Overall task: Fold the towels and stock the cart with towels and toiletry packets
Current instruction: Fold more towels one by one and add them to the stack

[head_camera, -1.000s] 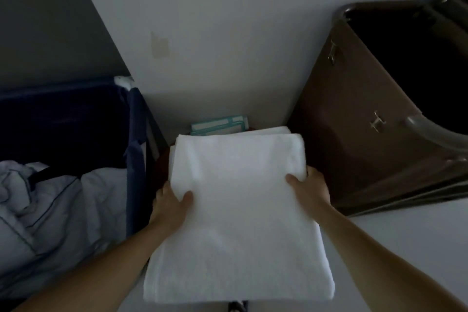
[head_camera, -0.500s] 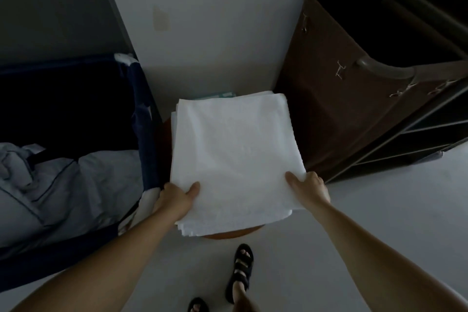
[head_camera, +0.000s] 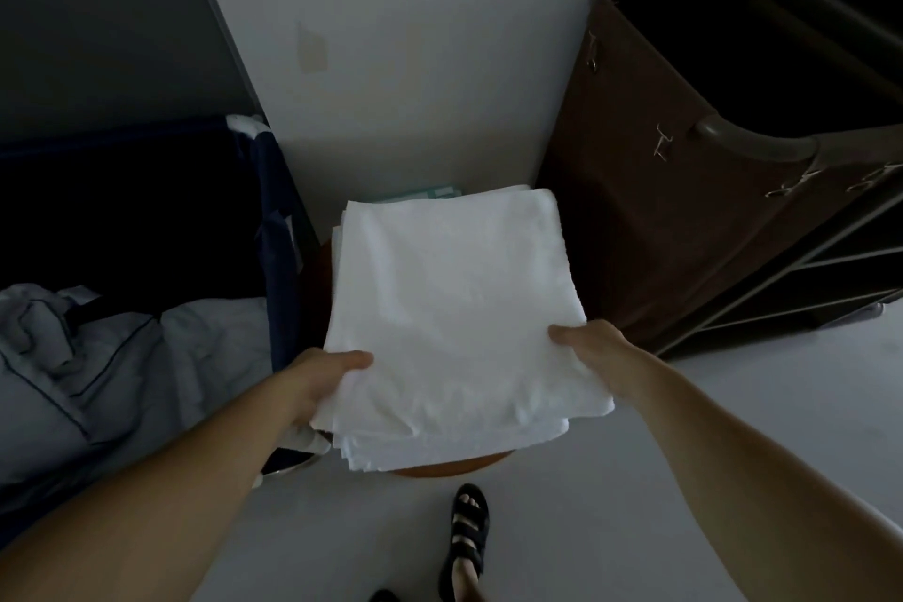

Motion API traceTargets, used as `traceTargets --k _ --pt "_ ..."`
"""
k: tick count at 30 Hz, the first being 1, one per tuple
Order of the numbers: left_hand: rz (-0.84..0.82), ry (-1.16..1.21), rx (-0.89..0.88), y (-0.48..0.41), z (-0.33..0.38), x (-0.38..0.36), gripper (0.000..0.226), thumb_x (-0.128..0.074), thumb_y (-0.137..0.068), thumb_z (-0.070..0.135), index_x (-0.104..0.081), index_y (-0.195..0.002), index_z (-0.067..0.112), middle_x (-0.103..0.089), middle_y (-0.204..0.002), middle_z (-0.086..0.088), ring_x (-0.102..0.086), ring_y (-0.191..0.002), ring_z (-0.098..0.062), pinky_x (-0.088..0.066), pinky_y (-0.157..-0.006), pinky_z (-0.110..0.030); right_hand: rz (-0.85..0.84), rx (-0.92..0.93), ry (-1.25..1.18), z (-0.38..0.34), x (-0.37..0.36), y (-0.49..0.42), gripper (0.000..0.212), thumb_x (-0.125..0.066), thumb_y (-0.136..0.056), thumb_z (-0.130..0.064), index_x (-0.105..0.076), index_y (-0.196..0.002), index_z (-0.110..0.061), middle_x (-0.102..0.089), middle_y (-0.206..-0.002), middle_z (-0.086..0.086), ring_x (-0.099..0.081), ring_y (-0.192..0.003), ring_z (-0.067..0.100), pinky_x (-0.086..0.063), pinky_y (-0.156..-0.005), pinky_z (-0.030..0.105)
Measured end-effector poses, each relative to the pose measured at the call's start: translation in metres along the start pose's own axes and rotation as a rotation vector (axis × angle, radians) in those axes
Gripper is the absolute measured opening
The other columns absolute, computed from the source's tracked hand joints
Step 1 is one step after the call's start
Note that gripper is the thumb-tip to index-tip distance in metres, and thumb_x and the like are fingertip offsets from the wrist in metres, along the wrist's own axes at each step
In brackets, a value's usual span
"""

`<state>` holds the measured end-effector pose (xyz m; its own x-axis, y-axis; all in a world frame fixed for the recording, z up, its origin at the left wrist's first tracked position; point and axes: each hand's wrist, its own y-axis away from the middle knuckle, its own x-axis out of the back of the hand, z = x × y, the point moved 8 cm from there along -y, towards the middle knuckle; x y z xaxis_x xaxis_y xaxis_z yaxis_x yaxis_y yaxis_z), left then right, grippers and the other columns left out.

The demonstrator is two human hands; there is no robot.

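A folded white towel (head_camera: pixel 454 308) fills the middle of the view, on top of more folded white towels on a round wooden stool (head_camera: pixel 449 467). My left hand (head_camera: pixel 322 381) grips the towel's near left edge, thumb on top. My right hand (head_camera: pixel 593 352) grips its near right edge the same way. Teal toiletry packets (head_camera: pixel 425 193) peek out behind the far edge of the stack. The brown cart (head_camera: pixel 684 191) with its dark bag and open shelves stands to the right.
A dark blue laundry hamper (head_camera: pixel 273 230) holding crumpled grey linen (head_camera: pixel 97 357) stands at the left. A white wall rises behind the stool. My sandalled foot (head_camera: pixel 466 538) is on the pale floor below the stool.
The view has pulled back from the stack, so the stool, my foot and the cart shelves have come into sight. Both hands have kept their grip and slid toward the near corners.
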<state>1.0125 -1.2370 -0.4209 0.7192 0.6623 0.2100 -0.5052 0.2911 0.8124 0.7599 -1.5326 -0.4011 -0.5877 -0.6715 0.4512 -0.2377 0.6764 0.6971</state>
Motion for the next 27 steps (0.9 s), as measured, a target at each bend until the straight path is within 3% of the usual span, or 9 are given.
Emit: traceTargets --k 3,7,10,13,16,18,20,22,27 --pt "0.045 0.020 -0.177 0.014 0.047 0.006 0.039 -0.081 -0.080 0.032 -0.068 -0.108 0.007 -0.071 -0.096 -0.011 -0.069 -0.086 -0.030 -0.055 -0.065 -0.031 0.129 0.220 0.035 -0.049 0.012 0.004 0.030 -0.068 -0.089 -0.029 -0.061 -0.112 -0.012 -0.066 -0.106 0.008 -0.061 -0.084 0.023 -0.050 -0.072 0.036" --pt "0.078 0.186 -0.502 0.057 0.136 0.035 0.017 -0.077 -0.083 0.035 -0.068 -0.092 0.023 -0.071 -0.086 0.005 -0.069 -0.070 -0.011 -0.054 -0.051 -0.024 0.268 0.559 0.051 -0.144 0.045 0.033 0.024 -0.065 -0.091 -0.033 -0.062 -0.106 -0.014 -0.065 -0.102 0.006 -0.061 -0.090 0.026 -0.049 -0.080 0.037" --pt "0.134 0.301 -0.662 0.084 0.173 0.057 0.012 -0.075 -0.086 0.035 -0.066 -0.092 0.029 -0.070 -0.092 0.008 -0.069 -0.073 -0.009 -0.056 -0.058 -0.027 0.304 0.619 -0.117 -0.185 0.070 0.045 0.025 -0.065 -0.090 -0.038 -0.059 -0.106 -0.019 -0.064 -0.105 0.003 -0.062 -0.092 0.024 -0.050 -0.084 0.039" --pt "0.197 0.304 -0.746 0.084 0.163 0.061 0.015 -0.074 -0.086 0.038 -0.065 -0.097 0.033 -0.070 -0.092 0.015 -0.069 -0.070 0.002 -0.054 -0.052 -0.018 0.260 0.598 -0.220 -0.186 0.076 0.042 0.018 -0.068 -0.087 -0.038 -0.062 -0.096 -0.024 -0.064 -0.099 -0.003 -0.062 -0.089 0.019 -0.049 -0.073 0.034" --pt "0.301 0.149 -0.655 0.047 0.106 0.050 0.029 -0.071 -0.088 0.040 -0.067 -0.112 0.024 -0.070 -0.100 0.008 -0.069 -0.087 -0.008 -0.057 -0.071 -0.026 0.263 0.531 -0.144 -0.143 0.058 0.018 0.016 -0.070 -0.087 -0.033 -0.061 -0.088 -0.020 -0.067 -0.095 0.003 -0.060 -0.076 0.017 -0.045 -0.062 0.029" --pt "0.264 -0.020 -0.467 0.011 0.052 0.026 0.041 -0.067 -0.092 0.037 -0.063 -0.125 0.013 -0.069 -0.112 -0.004 -0.066 -0.099 -0.025 -0.054 -0.083 -0.036 0.261 0.426 0.069 -0.095 0.033 -0.006 0.022 -0.066 -0.091 -0.033 -0.061 -0.103 -0.015 -0.065 -0.104 0.009 -0.056 -0.079 0.022 -0.040 -0.065 0.032" --pt "0.189 -0.150 -0.324 -0.014 0.008 -0.002 0.041 -0.063 -0.096 0.034 -0.059 -0.128 0.009 -0.066 -0.104 0.001 -0.062 -0.087 -0.018 -0.049 -0.068 -0.026 0.202 0.296 0.236 -0.043 0.006 -0.024 0.043 -0.058 -0.094 -0.040 -0.053 -0.125 -0.011 -0.061 -0.112 0.009 -0.052 -0.087 0.024 -0.038 -0.073 0.032" --pt "0.244 -0.131 -0.251 -0.024 -0.010 -0.010 0.044 -0.061 -0.094 0.037 -0.054 -0.127 0.008 -0.063 -0.100 0.001 -0.057 -0.078 -0.014 -0.042 -0.059 -0.023 0.211 0.225 0.263 -0.014 0.000 -0.033 0.052 -0.054 -0.092 -0.049 -0.048 -0.131 -0.014 -0.061 -0.115 0.008 -0.051 -0.088 0.026 -0.038 -0.074 0.034" --pt "0.378 -0.182 -0.228 -0.029 -0.007 0.001 0.055 -0.053 -0.098 0.046 -0.048 -0.129 0.001 -0.060 -0.124 -0.018 -0.059 -0.098 -0.033 -0.042 -0.075 -0.032 0.242 0.196 0.386 -0.017 0.005 -0.036 0.051 -0.043 -0.090 -0.061 -0.052 -0.113 -0.015 -0.061 -0.104 0.005 -0.057 -0.091 0.029 -0.043 -0.075 0.037"
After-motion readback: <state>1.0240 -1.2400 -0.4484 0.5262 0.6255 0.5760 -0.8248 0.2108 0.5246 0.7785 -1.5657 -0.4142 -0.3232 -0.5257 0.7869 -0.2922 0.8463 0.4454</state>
